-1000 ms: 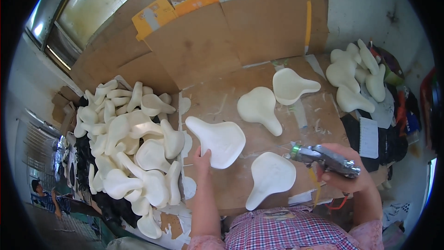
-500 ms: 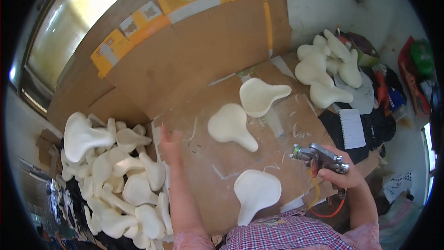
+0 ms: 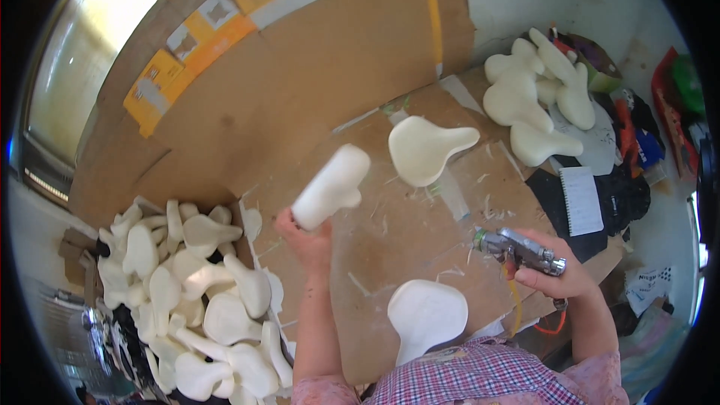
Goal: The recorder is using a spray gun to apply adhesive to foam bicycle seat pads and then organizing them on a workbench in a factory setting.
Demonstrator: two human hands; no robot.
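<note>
Two hands are at work over our cardboard-covered table, and we start with what lies closest. Just ahead of our checked shirt, a white foam saddle pad lies flat on the cardboard near its front edge, touched by neither hand. To its right, our right hand is wrapped tight around the grip of a metal spray gun, whose nozzle points left across the table; a yellow hose hangs from beneath it. Our left hand is raised over the left part of the table, fingers closed on the narrow end of a second white pad, which is held off the surface and tilted so that its broad end points up and to the right. Thin pale scraps are scattered over the cardboard between the hands. Farther back, a third pad lies on the table, well apart from both hands. Down to our left, a large heap of the same white pads sits below the table's edge. To the right, a notebook rests on something dark, and beyond it a smaller stack of pads sits at the far right corner. Tall cardboard sheets lean against the wall behind everything.
</note>
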